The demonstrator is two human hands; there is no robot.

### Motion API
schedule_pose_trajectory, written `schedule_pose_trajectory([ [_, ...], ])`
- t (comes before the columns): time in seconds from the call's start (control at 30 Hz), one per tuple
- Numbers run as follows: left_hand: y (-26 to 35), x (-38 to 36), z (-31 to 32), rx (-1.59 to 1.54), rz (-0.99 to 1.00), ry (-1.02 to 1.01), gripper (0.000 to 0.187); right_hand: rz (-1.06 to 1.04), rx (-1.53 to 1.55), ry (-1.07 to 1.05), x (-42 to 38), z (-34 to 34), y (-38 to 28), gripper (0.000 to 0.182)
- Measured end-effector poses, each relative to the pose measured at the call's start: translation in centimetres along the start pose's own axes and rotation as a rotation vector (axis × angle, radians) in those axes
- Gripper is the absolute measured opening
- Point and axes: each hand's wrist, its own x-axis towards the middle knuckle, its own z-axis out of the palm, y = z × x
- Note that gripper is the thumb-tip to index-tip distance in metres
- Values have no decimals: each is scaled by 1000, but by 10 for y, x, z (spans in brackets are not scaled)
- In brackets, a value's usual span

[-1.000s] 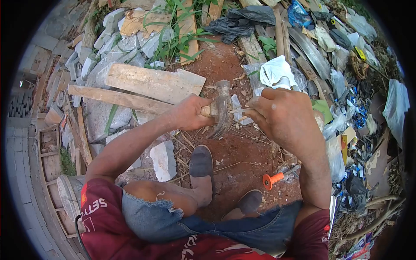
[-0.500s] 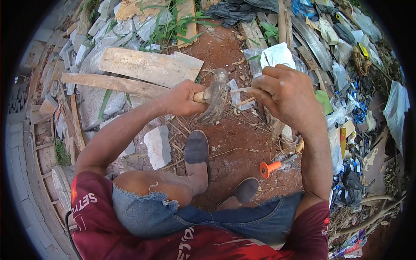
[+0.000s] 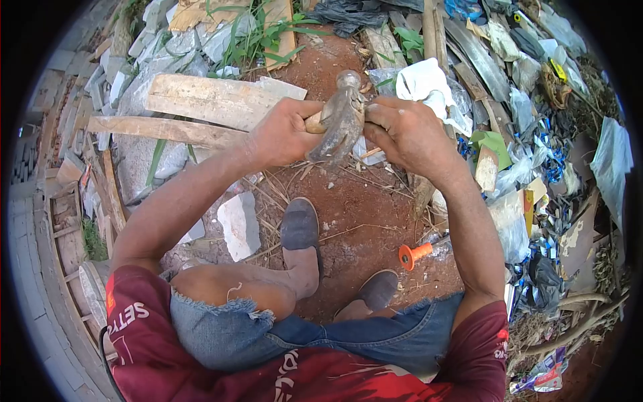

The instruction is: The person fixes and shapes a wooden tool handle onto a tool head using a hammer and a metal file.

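Ground: red-brown bare earth [image 3: 362, 221] strewn with dry stalks, seen from above, with rubble and scrap on every side.
Hammer: a claw hammer [image 3: 340, 122] with a worn metal head is held up over the earth, between both hands, its round face pointing away from the person and its claw curving down toward them.
Left hand: the left hand [image 3: 284, 132] is wrapped tight around the wooden handle just behind the head.
Right hand: the right hand [image 3: 405, 134] is curled closed against the other side of the head, its fingers touching the metal; a thin pale sliver [image 3: 370, 152] pokes out below them, though whether the fingers pinch it cannot be told.
Feet: two dark shoes [image 3: 300, 228] rest on the earth beneath the hammer.
Nearby: an orange-handled tool [image 3: 416, 252] lies right of the shoes; a pale stone block [image 3: 239, 224] lies left of them.
Farther out: wooden planks [image 3: 214, 100] lie behind the left hand, a white cloth [image 3: 422, 80] behind the right, plastic litter beyond.
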Motion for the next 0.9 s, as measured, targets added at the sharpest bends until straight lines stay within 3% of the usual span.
schedule_pose_trajectory([
  [0.07, -11, 3, 4, 314, 169, 65, 28, 5, 6, -7, 0, 4, 4, 17],
  [0.13, -10, 2, 8, 320, 169, 82, 30, -16, 55, 14, -1, 11, 6, 17],
  [0.23, -10, 2, 15, 112, 14, 178, 32, 79, -21, -12, 0, 5, 2, 16],
  [0.33, -9, 13, 9, 205, 16, 182, 31, 101, -103, -5, 4, 6, 2, 15],
  [0.4, -11, 18, 7, 487, 128, 196, 27, 154, -128, -49, 5, 12, -4, 14],
  [0.47, -10, 21, 5, 494, 195, 227, 25, 174, -219, 72, 8, 14, -5, 14],
  [0.7, -5, 29, 0, 657, 325, 276, 24, 166, -255, 203, 7, 28, 8, 21],
  [0.77, -7, 30, 3, 612, 469, 358, 24, 170, -251, 235, 7, 31, 6, 20],
  [0.9, -4, 26, 7, 659, 383, 374, 28, 229, -253, 297, 9, 43, -2, 20],
])
